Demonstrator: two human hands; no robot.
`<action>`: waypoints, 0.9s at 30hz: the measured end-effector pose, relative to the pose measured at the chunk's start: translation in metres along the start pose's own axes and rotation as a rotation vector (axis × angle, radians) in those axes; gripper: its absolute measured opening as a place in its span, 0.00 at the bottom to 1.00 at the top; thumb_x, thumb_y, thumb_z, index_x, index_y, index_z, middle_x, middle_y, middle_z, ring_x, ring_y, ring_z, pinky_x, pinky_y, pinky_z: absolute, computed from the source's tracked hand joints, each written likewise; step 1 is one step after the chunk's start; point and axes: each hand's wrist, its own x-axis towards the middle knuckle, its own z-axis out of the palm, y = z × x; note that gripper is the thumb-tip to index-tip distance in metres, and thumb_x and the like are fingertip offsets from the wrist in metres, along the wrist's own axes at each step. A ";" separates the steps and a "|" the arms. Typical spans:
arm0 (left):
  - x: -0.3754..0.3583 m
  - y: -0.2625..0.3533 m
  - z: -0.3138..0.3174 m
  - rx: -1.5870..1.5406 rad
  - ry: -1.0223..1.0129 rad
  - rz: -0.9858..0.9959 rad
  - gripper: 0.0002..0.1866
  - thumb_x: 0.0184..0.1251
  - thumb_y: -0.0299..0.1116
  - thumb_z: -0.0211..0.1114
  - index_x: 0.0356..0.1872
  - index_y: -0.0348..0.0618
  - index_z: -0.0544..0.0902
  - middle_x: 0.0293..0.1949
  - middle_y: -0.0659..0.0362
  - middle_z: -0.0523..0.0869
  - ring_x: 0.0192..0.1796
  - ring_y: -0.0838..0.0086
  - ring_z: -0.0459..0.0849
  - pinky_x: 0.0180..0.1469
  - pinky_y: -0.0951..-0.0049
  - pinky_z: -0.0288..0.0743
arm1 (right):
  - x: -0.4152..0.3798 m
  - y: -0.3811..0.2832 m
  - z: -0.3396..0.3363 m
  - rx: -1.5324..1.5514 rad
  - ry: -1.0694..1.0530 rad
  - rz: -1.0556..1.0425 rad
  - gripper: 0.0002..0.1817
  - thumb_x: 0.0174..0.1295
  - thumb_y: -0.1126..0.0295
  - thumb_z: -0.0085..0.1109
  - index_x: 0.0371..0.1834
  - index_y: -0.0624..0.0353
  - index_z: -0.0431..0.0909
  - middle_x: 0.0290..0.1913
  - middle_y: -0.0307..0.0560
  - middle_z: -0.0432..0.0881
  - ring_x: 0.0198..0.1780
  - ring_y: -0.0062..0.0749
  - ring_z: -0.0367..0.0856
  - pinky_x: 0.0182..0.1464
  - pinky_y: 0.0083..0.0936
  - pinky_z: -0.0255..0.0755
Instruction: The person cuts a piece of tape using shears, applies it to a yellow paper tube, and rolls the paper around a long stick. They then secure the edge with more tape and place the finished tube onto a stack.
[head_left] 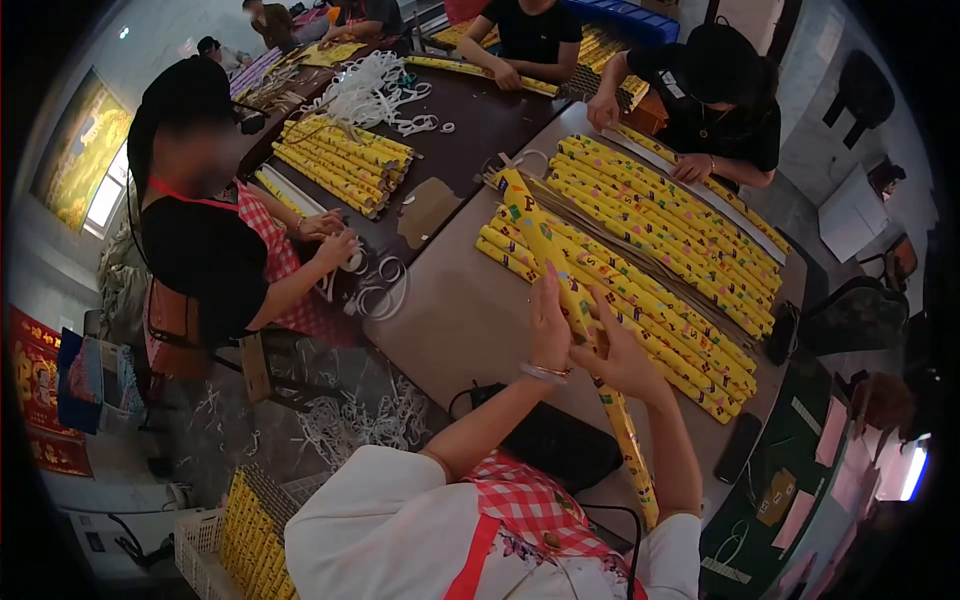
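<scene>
A long yellow roll of patterned wrapping paper (540,235) slants across the front of me, its far end over the table and its near end by my right forearm. My left hand (548,325) presses along its left side with fingers stretched upward. On the other side, my right hand (622,352) has its thumb and fingers about the roll, so the two hands hold it between them. Beneath and beyond, several similar wrapping paper rolls (690,350) lie side by side on the table (445,290).
A black bag (560,445) sits at the near table edge, and a dark case (738,448) lies to the right. Co-workers sit at left and across, handling rolls. White strips (375,90) are heaped on the far table; a crate (205,550) of rolls stands lower left.
</scene>
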 end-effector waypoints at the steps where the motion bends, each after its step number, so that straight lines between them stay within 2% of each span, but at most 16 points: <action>1: -0.004 0.010 0.004 0.058 0.009 -0.010 0.25 0.74 0.52 0.38 0.53 0.39 0.68 0.41 0.60 0.76 0.38 0.77 0.78 0.40 0.75 0.75 | -0.005 0.001 0.003 0.001 0.000 0.005 0.42 0.59 0.69 0.57 0.74 0.55 0.43 0.55 0.48 0.73 0.42 0.30 0.76 0.44 0.22 0.69; 3: -0.002 0.015 0.004 0.118 0.010 -0.027 0.24 0.74 0.52 0.39 0.51 0.40 0.69 0.39 0.61 0.76 0.36 0.77 0.77 0.39 0.75 0.75 | -0.012 0.000 0.012 0.018 -0.006 -0.018 0.39 0.62 0.65 0.55 0.72 0.59 0.45 0.57 0.63 0.71 0.55 0.49 0.74 0.53 0.31 0.67; 4: 0.005 0.011 0.000 0.104 0.013 0.050 0.22 0.73 0.50 0.41 0.49 0.40 0.69 0.38 0.61 0.76 0.35 0.77 0.77 0.40 0.75 0.75 | -0.016 -0.003 0.016 -0.014 0.060 -0.006 0.35 0.63 0.68 0.53 0.71 0.57 0.47 0.51 0.65 0.74 0.48 0.53 0.76 0.50 0.33 0.69; 6: 0.016 0.011 -0.009 0.091 0.018 0.132 0.21 0.73 0.49 0.43 0.48 0.41 0.69 0.36 0.61 0.76 0.34 0.77 0.78 0.40 0.76 0.75 | -0.022 -0.006 0.015 -0.042 0.071 0.018 0.35 0.63 0.68 0.54 0.71 0.56 0.48 0.50 0.64 0.74 0.46 0.51 0.77 0.48 0.32 0.69; 8: 0.023 0.018 -0.021 0.273 -0.090 0.208 0.19 0.72 0.46 0.46 0.50 0.41 0.69 0.37 0.60 0.79 0.35 0.79 0.79 0.39 0.76 0.77 | -0.025 -0.013 0.013 -0.070 0.077 0.037 0.35 0.62 0.68 0.54 0.71 0.55 0.49 0.49 0.63 0.75 0.44 0.50 0.77 0.46 0.32 0.70; 12: 0.014 0.045 -0.016 0.270 -0.196 0.170 0.19 0.72 0.42 0.48 0.54 0.38 0.68 0.42 0.58 0.82 0.39 0.78 0.80 0.40 0.74 0.79 | -0.032 -0.026 0.004 -0.122 0.079 0.005 0.35 0.62 0.68 0.55 0.72 0.53 0.50 0.47 0.59 0.76 0.38 0.41 0.77 0.42 0.29 0.71; 13: 0.011 0.050 -0.016 0.271 -0.245 0.192 0.18 0.71 0.38 0.49 0.55 0.37 0.69 0.42 0.59 0.81 0.38 0.81 0.78 0.40 0.77 0.78 | -0.034 -0.028 0.001 -0.117 0.070 0.026 0.35 0.62 0.68 0.55 0.72 0.53 0.51 0.47 0.58 0.76 0.37 0.39 0.77 0.41 0.28 0.71; 14: 0.009 0.054 -0.017 0.273 -0.295 0.214 0.16 0.71 0.35 0.50 0.55 0.36 0.69 0.43 0.60 0.80 0.36 0.84 0.77 0.40 0.81 0.77 | -0.035 -0.029 -0.002 -0.116 0.070 0.026 0.35 0.62 0.68 0.55 0.72 0.53 0.51 0.47 0.58 0.76 0.37 0.39 0.77 0.41 0.28 0.71; 17: 0.007 0.063 -0.017 0.269 -0.312 0.140 0.17 0.70 0.33 0.51 0.55 0.35 0.68 0.43 0.60 0.80 0.38 0.82 0.78 0.43 0.78 0.79 | -0.037 -0.036 -0.010 -0.091 0.059 -0.005 0.34 0.62 0.68 0.55 0.71 0.54 0.53 0.46 0.56 0.76 0.36 0.37 0.76 0.40 0.28 0.71; 20: 0.007 0.064 -0.024 0.430 -0.347 0.207 0.16 0.70 0.32 0.51 0.55 0.34 0.68 0.45 0.60 0.79 0.40 0.80 0.79 0.42 0.76 0.80 | -0.038 -0.041 -0.015 -0.140 0.028 0.050 0.33 0.62 0.68 0.55 0.71 0.54 0.54 0.48 0.56 0.76 0.36 0.36 0.76 0.40 0.27 0.71; 23: 0.007 0.058 -0.029 0.393 -0.341 0.210 0.17 0.71 0.32 0.49 0.55 0.34 0.69 0.46 0.58 0.78 0.43 0.78 0.80 0.42 0.76 0.80 | -0.038 -0.042 -0.016 -0.178 0.041 -0.012 0.34 0.62 0.68 0.55 0.71 0.54 0.54 0.51 0.57 0.75 0.40 0.37 0.77 0.43 0.27 0.72; 25: 0.003 0.060 -0.025 0.345 -0.328 0.225 0.17 0.71 0.32 0.48 0.55 0.34 0.68 0.47 0.58 0.78 0.44 0.77 0.80 0.44 0.76 0.80 | -0.038 -0.052 -0.022 -0.169 -0.045 0.181 0.34 0.62 0.68 0.55 0.71 0.54 0.54 0.54 0.57 0.74 0.46 0.40 0.78 0.46 0.27 0.72; 26: 0.001 0.062 -0.022 0.296 -0.317 0.239 0.17 0.71 0.33 0.47 0.56 0.34 0.68 0.48 0.57 0.77 0.45 0.77 0.80 0.45 0.76 0.79 | -0.038 -0.046 -0.020 -0.169 -0.045 0.180 0.34 0.62 0.68 0.55 0.71 0.54 0.54 0.54 0.57 0.74 0.46 0.40 0.78 0.46 0.27 0.72; 27: 0.000 0.064 -0.020 0.296 -0.317 0.239 0.17 0.71 0.33 0.47 0.56 0.34 0.68 0.48 0.57 0.77 0.45 0.77 0.80 0.45 0.76 0.79 | -0.038 -0.037 -0.016 -0.200 0.033 0.039 0.34 0.61 0.68 0.56 0.71 0.53 0.54 0.56 0.56 0.74 0.48 0.42 0.78 0.47 0.28 0.72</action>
